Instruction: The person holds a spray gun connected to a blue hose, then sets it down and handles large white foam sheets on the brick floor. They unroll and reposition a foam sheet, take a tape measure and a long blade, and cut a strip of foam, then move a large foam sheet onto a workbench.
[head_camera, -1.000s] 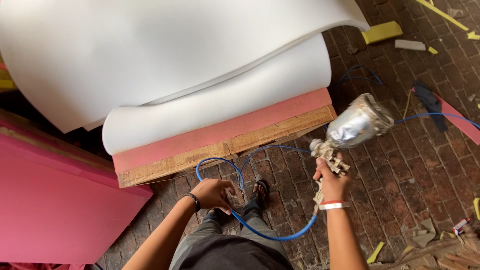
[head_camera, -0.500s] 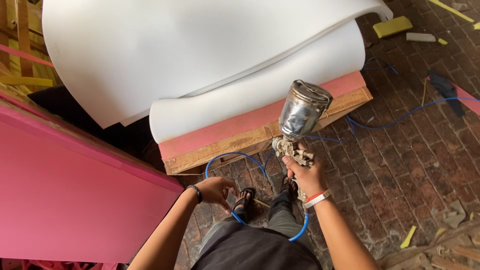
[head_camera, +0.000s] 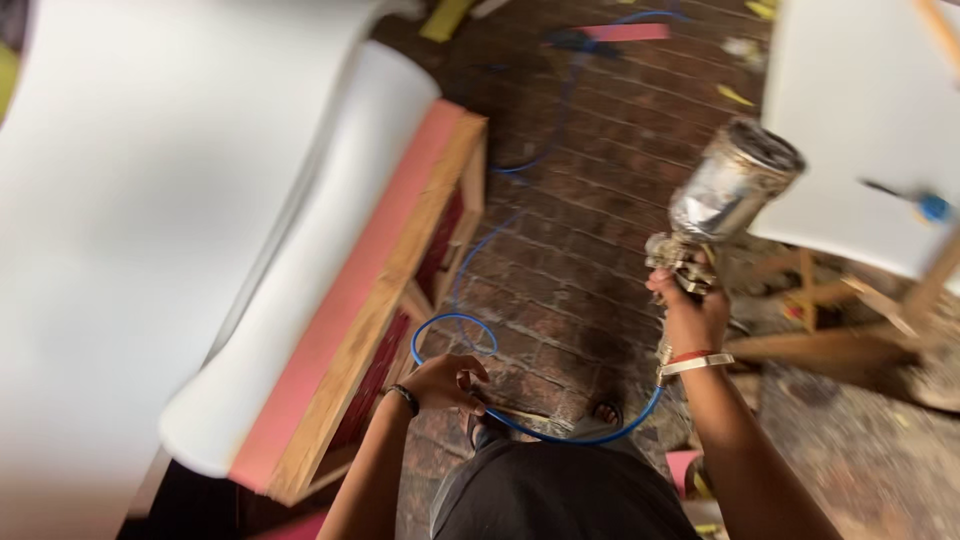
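My right hand (head_camera: 692, 312) grips the handle of a spray gun (head_camera: 722, 200) with a metal cup on top, held upright above the brick floor. A thin blue hose (head_camera: 560, 434) runs from the gun down past my legs and loops to my left hand (head_camera: 448, 380), which is closed on it. To the left stands a wooden frame (head_camera: 395, 290) with a pink-painted top, and thick white foam sheets (head_camera: 150, 200) lie curved over it.
Another white panel (head_camera: 860, 130) rests on a wooden stand (head_camera: 830, 340) at the right, with a blue-tipped tool (head_camera: 930, 207) on it. The brick floor (head_camera: 580, 250) carries yellow and pink scraps at the top. More blue hose (head_camera: 520, 170) trails across the bricks.
The view has swung to the right: the foam and frame now sit at the left and the white panel has come into view. The spray gun stays raised in my right hand.
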